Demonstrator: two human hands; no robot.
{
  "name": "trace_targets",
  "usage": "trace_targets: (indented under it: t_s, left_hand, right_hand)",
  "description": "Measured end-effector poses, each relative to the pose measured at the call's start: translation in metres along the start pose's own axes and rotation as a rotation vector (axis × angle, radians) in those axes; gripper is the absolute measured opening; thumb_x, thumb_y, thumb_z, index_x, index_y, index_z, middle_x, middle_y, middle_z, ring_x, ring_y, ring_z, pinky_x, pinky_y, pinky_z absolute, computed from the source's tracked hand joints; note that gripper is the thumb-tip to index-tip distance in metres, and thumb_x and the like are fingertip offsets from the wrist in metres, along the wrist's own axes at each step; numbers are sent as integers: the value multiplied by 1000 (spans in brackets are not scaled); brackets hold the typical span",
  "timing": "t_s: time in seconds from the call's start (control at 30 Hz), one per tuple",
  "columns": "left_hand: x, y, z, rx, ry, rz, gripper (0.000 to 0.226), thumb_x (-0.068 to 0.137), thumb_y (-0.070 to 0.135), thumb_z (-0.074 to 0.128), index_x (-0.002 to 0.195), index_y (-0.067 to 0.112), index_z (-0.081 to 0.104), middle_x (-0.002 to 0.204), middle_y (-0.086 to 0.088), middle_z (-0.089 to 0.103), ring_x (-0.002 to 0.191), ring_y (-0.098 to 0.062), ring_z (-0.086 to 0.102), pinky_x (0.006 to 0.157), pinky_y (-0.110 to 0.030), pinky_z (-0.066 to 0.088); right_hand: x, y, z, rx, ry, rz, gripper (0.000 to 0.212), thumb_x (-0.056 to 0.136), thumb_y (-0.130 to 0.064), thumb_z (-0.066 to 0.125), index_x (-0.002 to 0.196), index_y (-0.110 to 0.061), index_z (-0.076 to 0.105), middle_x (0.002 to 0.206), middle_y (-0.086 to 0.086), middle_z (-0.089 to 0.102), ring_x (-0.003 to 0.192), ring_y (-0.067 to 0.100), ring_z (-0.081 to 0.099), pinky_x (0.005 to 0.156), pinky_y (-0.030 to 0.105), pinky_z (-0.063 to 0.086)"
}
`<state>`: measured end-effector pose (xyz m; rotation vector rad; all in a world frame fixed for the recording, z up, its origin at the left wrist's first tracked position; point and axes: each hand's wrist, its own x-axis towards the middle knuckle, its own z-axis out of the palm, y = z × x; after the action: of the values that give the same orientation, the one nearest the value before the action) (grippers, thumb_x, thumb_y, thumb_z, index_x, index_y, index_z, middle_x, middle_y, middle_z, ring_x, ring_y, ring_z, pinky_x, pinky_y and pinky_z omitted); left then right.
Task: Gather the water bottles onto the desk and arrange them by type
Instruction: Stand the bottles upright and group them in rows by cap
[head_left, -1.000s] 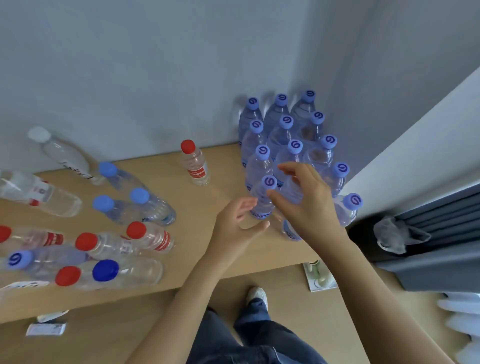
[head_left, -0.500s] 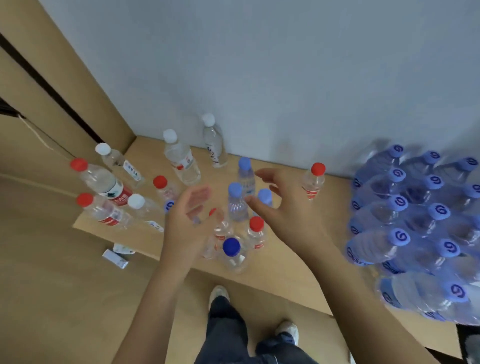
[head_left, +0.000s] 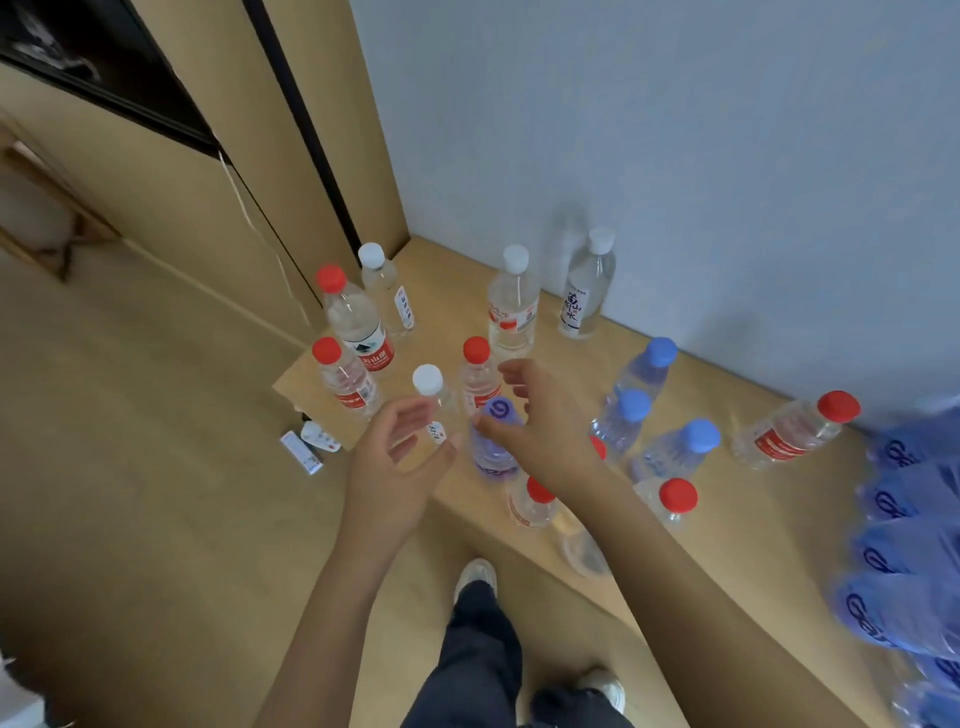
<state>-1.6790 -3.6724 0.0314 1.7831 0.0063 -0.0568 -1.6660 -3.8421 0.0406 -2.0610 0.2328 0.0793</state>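
Bottles stand mixed on the desk (head_left: 727, 561), and we take the purple-capped bottle (head_left: 496, 439) as our landmark: it stands alone among red and white caps, probably bound for its blurred purple group (head_left: 904, 545) far to its right. Our right hand (head_left: 540, 431) curves loosely over its cap, our left hand (head_left: 400, 457) hovers spread beside it, neither gripping. Our right arm hides bottles behind it.

1. A plain indoor room, likely an office or a home study; which one cannot be told.
2. A light wooden desk (head_left: 675, 525) stands in a corner against a pale wall (head_left: 675, 130).
3. Left of the hands, tall wood cabinet panels (head_left: 291, 171) and a matching wood floor (head_left: 130, 493).
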Motion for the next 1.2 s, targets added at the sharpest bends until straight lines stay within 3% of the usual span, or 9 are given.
trace_targets:
  t_s: [0.27,0.47,0.63,0.7,0.8,0.87,1.0,1.13,1.2]
  left_hand:
    - [12,-22,-4,26,-59,-46,42,80,12,80,108,39,62,109,24,67,112,3,60,94,-16,46]
    - [16,-33,3,52,-129,-62,44,79,12,82,109,37,61,108,25,66,111,4,60,94,-9,45]
    - [17,-34,15,119,-175,-48,56,76,12,83,117,39,56,120,19,63,116,3,57,99,-14,46]
    - [17,-31,22,140,-189,-28,65,74,17,85,121,45,50,124,23,59,119,4,55,98,-14,44]
    - [17,-19,36,131,-214,41,73,71,24,88,121,56,45,120,30,59,117,8,55,91,-7,43]
    - [19,-7,49,95,-224,108,74,67,35,85,127,51,46,121,25,61,117,2,58,92,-10,45]
    - [22,14,83,99,-188,189,106,61,67,78,140,7,42,129,-3,59,123,-15,57,102,-28,48]
    - [23,50,112,50,-69,232,101,60,52,84,142,46,25,124,29,51,115,16,50,87,0,40]
    - [26,66,123,12,-21,343,83,65,37,83,131,52,35,114,27,58,110,9,58,81,-3,44]
  right_hand:
    - [40,17,14,-297,-269,164,48,78,-20,78,120,-14,56,107,2,60,91,15,52,74,25,37]
    - [47,27,18,-211,-321,122,21,74,-14,80,77,-14,59,76,-3,58,71,14,49,62,24,40]
    - [44,20,11,-134,-321,86,25,75,-16,81,73,-6,59,65,-2,52,55,5,42,52,11,35]
    - [42,10,1,-111,-308,69,20,77,-20,81,79,-14,62,71,-2,58,60,3,48,60,11,41]
    - [37,-16,-26,-114,-306,63,18,82,-23,77,92,-20,64,91,1,64,81,14,57,79,28,50]
    - [34,-39,-47,-119,-266,32,19,83,-23,75,78,-17,58,75,0,55,68,14,49,67,30,46]
    - [23,-87,-90,-224,-72,8,53,79,-40,77,57,-19,33,56,-5,35,49,10,32,49,20,28]
    - [10,-120,-128,-317,112,-13,60,76,-51,75,59,-19,27,52,-6,30,45,13,31,45,23,27]
    - [5,-128,-145,-340,177,-31,62,75,-56,74,59,-18,28,52,-5,32,46,13,32,47,26,27]
